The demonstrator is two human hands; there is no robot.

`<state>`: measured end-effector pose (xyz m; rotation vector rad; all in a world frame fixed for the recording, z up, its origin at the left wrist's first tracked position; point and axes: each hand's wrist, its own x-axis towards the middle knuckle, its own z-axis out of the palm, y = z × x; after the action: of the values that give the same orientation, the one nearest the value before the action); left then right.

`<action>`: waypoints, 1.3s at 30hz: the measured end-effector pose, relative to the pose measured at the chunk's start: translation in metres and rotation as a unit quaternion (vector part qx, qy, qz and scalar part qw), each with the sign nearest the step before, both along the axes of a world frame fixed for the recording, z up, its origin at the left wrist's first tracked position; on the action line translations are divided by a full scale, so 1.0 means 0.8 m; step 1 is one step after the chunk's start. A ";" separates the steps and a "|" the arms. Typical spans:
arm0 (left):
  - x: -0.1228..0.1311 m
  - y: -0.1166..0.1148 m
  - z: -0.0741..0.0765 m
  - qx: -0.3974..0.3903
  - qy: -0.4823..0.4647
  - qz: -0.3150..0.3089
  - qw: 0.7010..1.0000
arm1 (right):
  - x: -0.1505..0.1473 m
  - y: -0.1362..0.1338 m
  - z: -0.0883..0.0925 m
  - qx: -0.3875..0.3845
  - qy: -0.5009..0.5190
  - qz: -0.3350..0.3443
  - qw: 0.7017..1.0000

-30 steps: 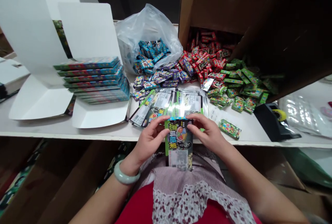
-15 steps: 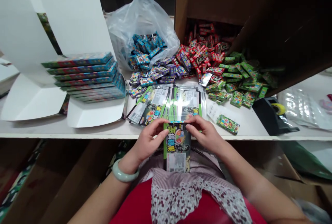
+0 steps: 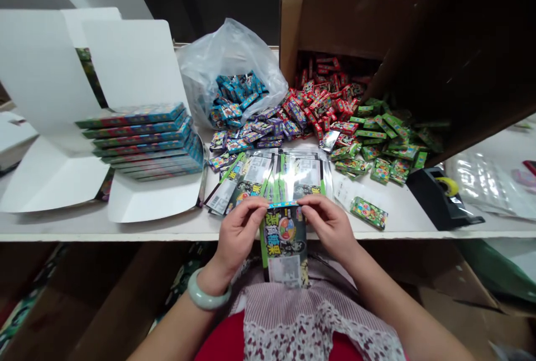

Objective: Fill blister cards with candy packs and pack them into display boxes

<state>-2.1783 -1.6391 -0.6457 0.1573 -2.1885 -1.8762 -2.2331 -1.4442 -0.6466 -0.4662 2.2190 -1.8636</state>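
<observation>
My left hand (image 3: 239,231) and my right hand (image 3: 331,226) pinch the two upper corners of a black-and-green printed candy pouch (image 3: 283,245), which hangs over my lap in front of the table edge. A narrow blue strip (image 3: 283,205), like the edge of a small blue candy box, shows along its top between my fingertips. Whether it sits inside the pouch, I cannot tell. Just beyond my hands, several more flat pouches (image 3: 263,174) lie fanned out in glossy clear plastic.
Behind the pouches are piled purple boxes (image 3: 268,125), red boxes (image 3: 322,105) spilling from a carton (image 3: 341,20), and green boxes (image 3: 391,140). Blue boxes (image 3: 238,93) fill a clear bag (image 3: 234,43). White display cartons (image 3: 129,59) stand left; a tape dispenser (image 3: 435,199) sits right.
The view has tipped upward, so the table appears lower in the picture. My left thumb has moved up to the pouch's top edge; both hands keep their pinch.
</observation>
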 end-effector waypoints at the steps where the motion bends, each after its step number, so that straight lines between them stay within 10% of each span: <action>1: 0.000 0.001 0.001 0.004 0.003 -0.002 1.000 | -0.004 0.000 0.005 0.006 -0.006 0.014 1.000; 8: -0.005 0.006 0.007 0.032 -0.008 0.010 0.999 | -0.035 -0.001 0.022 -0.032 -0.105 0.081 0.991; 16: -0.005 0.007 0.003 0.122 -0.032 0.031 0.992 | -0.038 -0.005 0.034 0.034 0.033 0.142 0.989; 22: -0.007 -0.008 -0.002 -0.024 0.042 -0.039 0.998 | -0.039 -0.014 0.040 0.098 0.004 0.127 0.987; 39: -0.016 -0.016 0.026 0.020 -0.017 -0.059 0.998 | -0.038 -0.029 0.062 0.089 0.000 0.162 0.983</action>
<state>-2.1908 -1.6523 -0.6252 0.0693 -2.2289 -1.9947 -2.2634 -1.4677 -0.5971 -0.7415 2.1310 -1.4871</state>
